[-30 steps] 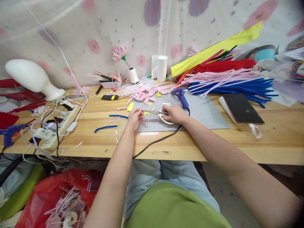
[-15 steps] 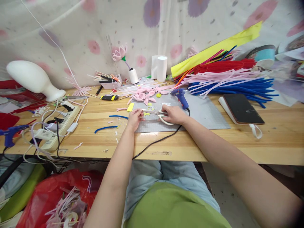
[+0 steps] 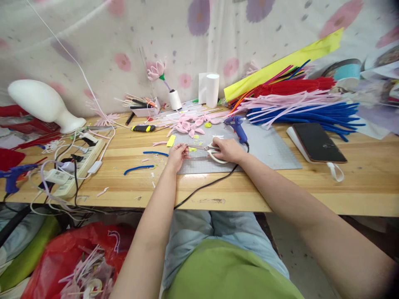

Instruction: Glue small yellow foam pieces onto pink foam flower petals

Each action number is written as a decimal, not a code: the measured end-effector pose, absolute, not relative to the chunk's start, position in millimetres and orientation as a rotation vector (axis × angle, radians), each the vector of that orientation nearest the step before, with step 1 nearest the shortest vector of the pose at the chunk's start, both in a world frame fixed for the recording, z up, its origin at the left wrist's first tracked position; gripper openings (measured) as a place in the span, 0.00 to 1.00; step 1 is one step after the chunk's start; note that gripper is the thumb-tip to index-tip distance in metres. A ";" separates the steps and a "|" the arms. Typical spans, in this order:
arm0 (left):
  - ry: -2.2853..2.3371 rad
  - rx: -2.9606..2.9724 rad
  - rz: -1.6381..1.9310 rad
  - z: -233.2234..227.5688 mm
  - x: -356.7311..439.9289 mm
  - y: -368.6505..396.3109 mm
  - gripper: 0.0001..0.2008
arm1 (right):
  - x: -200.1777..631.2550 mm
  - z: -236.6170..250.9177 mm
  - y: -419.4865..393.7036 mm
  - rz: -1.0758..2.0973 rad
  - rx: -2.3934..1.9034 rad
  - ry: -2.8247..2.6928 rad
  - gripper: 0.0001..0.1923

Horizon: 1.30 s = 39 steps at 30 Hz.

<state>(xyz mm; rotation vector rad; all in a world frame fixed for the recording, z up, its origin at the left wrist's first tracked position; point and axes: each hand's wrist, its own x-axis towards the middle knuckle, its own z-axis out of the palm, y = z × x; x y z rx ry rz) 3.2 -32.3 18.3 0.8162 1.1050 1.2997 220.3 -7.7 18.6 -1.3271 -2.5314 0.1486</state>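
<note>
My right hand (image 3: 226,149) grips white-handled scissors (image 3: 204,148) over the grey cutting mat (image 3: 274,149); the blades point left toward my left hand (image 3: 177,156). My left hand's fingers are pinched at the blade tips on something too small to make out. Small yellow scraps (image 3: 171,140) lie near the blades. A blue glue gun (image 3: 237,127) lies on the mat just behind my right hand, and its black cord (image 3: 205,185) runs off the table's front edge.
Pink petal shapes (image 3: 188,124) lie behind the mat. Bundles of blue, pink and red pipe cleaners (image 3: 305,106) fill the back right, with a phone (image 3: 318,142) in front. A power strip (image 3: 79,162) with tangled cables sits at the left, near blue stem pieces (image 3: 139,167). A red bag (image 3: 77,257) is below.
</note>
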 end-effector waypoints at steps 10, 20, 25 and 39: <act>1.114 0.802 1.294 17.7 3.4 -32.0 0.05 | 219.0 17.3 -7.6 0.127 -1.330 -2.526 0.21; 1.113 0.785 1.305 19.2 4.5 -32.7 0.05 | 219.7 16.7 -6.6 0.153 -1.323 -2.515 0.19; 1.111 0.794 1.315 19.1 4.4 -32.4 0.07 | 219.2 16.7 -7.5 0.177 -1.375 -2.463 0.19; 1.068 0.816 1.341 21.2 10.2 -34.0 0.11 | 219.4 14.3 -6.9 0.190 -1.476 -2.344 0.19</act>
